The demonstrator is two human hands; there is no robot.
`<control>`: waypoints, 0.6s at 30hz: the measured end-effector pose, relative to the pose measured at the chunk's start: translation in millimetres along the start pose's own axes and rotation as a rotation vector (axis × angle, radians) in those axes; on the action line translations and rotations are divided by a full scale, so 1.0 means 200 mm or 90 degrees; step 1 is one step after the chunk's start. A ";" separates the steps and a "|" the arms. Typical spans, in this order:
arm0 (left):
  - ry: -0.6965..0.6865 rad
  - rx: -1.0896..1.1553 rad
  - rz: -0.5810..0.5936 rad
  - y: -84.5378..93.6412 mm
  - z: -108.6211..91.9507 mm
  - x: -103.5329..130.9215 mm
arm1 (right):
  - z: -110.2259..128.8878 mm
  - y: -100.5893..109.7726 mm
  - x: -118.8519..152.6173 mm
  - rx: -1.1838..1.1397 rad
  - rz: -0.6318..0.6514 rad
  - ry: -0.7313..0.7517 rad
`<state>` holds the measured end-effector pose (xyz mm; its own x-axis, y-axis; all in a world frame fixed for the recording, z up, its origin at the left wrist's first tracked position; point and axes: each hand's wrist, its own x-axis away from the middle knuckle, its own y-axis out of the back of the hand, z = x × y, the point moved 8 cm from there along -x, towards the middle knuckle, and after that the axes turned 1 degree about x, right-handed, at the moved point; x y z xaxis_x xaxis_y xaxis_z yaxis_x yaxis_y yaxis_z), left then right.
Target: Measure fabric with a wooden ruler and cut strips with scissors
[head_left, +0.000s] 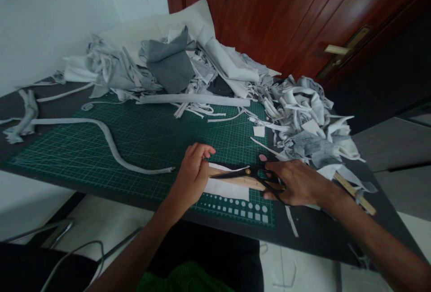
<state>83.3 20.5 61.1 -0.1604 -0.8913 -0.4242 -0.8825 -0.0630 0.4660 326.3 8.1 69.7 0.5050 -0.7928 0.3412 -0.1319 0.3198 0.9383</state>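
My right hand (298, 182) grips black-handled scissors (248, 172) at the green mat's right side. The blades point left over a wooden ruler (254, 183) and toward my left hand. White fabric (232, 190) lies flat under the ruler, its lower part showing below it and a thin edge above. My left hand (195, 168), fingers curled, is at the left end of the fabric and ruler; its fingers hide what lies beneath them. A small pink piece (262, 158) lies just above my right fingers.
The green cutting mat (151, 139) covers much of the dark table (340, 233). A long grey fabric tube (112, 146) curves across its left. Heaped grey and white scraps (310, 112) line the back and right. Another wooden strip (357, 195) lies near my right forearm. Behind is a wooden door (269, 18).
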 end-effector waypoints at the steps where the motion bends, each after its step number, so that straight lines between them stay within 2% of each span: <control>1: 0.000 0.001 0.000 0.00 0.00 0.00 | 0.00 0.00 0.00 -0.001 -0.001 0.001; 10: 0.004 0.000 -0.006 0.00 0.00 0.00 | -0.02 -0.06 0.01 0.018 -0.002 0.010; 18: 0.008 0.001 0.001 0.00 0.00 0.00 | -0.02 -0.06 0.00 0.006 0.014 0.019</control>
<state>83.7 20.8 60.9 -0.1562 -0.8972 -0.4131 -0.8832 -0.0604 0.4651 330.6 6.3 58.9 0.5277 -0.7692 0.3605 -0.1513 0.3326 0.9309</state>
